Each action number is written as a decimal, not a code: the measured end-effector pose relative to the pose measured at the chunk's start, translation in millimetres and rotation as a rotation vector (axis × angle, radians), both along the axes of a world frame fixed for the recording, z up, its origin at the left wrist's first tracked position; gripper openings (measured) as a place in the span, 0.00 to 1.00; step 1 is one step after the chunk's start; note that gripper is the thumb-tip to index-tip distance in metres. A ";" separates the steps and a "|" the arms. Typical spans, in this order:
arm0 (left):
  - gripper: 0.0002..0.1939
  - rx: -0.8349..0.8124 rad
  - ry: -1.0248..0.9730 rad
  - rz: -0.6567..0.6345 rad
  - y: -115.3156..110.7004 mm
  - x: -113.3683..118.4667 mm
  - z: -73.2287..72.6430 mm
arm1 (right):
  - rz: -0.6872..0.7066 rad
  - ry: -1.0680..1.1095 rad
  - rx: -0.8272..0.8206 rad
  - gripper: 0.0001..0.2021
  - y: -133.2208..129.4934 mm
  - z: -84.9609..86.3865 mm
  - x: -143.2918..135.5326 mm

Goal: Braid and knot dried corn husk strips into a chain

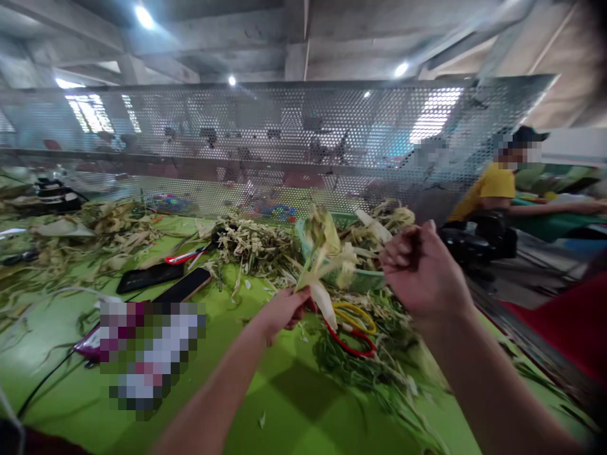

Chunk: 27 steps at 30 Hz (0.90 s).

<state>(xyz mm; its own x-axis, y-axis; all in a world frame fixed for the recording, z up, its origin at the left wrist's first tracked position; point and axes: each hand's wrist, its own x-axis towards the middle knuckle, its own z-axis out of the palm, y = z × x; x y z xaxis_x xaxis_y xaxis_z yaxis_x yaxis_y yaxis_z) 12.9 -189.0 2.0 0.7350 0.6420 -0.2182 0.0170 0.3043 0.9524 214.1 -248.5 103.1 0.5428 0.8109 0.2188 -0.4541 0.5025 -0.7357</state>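
My left hand (288, 309) is closed on a piece of corn husk (324, 300), pale leaves spreading up and down from the fingers. Whether a cob is inside, I cannot tell. To the right, my right hand (424, 272) is raised with curled fingers; what they hold, if anything, is hidden. A light green basket (365, 280) with husks in it stands behind both hands. Red loop handles (358, 349) and yellow loop handles (363, 314), like those of scissors, lie just right of my left hand. Green shredded strips (341, 360) are spread below them.
The green table (237, 411) carries husk heaps (251, 243), a dark phone (183, 287), a black flat case (149, 277), a red cutter (184, 256) and a purple pack (95, 341) near cables. A perforated metal screen (256, 139) stands behind. A person in yellow (493, 183) sits at right.
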 end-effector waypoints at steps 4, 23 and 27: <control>0.24 -0.093 -0.157 0.107 7.4 -1.8 0.3 | -0.046 -0.170 -0.078 0.12 6.3 -14.4 -2.1; 0.24 -0.026 -0.242 -0.219 -2.9 -0.3 -0.6 | 0.401 -0.506 -0.383 0.20 6.4 -53.9 -58.4; 0.18 -0.065 -0.262 -0.191 -3.5 1.5 -3.8 | 0.399 -0.386 -0.426 0.17 5.6 -56.7 -61.2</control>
<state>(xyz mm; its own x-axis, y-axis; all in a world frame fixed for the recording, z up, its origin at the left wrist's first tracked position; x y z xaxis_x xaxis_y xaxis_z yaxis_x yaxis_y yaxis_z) 14.4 -192.6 -1.8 0.8776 0.4777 -0.0414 -0.1636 0.3795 0.9106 152.9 -242.9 46.4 0.1333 0.9901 -0.0450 -0.2107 -0.0161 -0.9774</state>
